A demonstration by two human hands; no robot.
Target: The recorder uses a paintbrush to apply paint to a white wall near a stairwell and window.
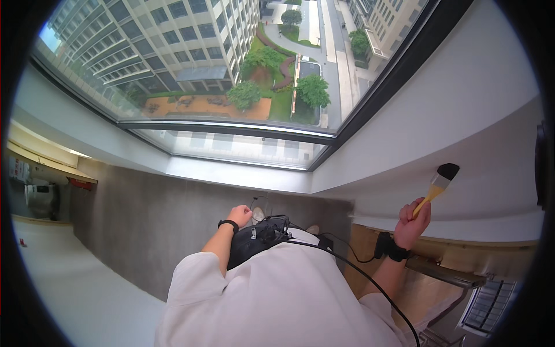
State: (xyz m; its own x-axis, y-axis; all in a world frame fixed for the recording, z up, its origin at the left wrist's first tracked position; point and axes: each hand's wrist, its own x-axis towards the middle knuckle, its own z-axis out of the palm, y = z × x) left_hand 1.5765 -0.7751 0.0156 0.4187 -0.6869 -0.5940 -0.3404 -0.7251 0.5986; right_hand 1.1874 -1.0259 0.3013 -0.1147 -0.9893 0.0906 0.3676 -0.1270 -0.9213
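A flat paintbrush (433,191) with a yellow handle, a silver ferrule and dark bristles is gripped by its handle in my right hand (415,221). Its bristles point up at the white wall (481,160) on the right; whether they touch it I cannot tell. My left hand (239,214) hangs low by the front of my body with its fingers curled, and no object shows in it. Beside it is a black waist bag (247,243) with bundled cables (279,225).
A large window (225,78) with a dark frame (230,128) and a white sill (238,175) is in front. A black cable (360,264) runs across my body. At lower right stand a wooden surface (360,256) and a wire rack (488,303). Grey floor (138,225) extends left.
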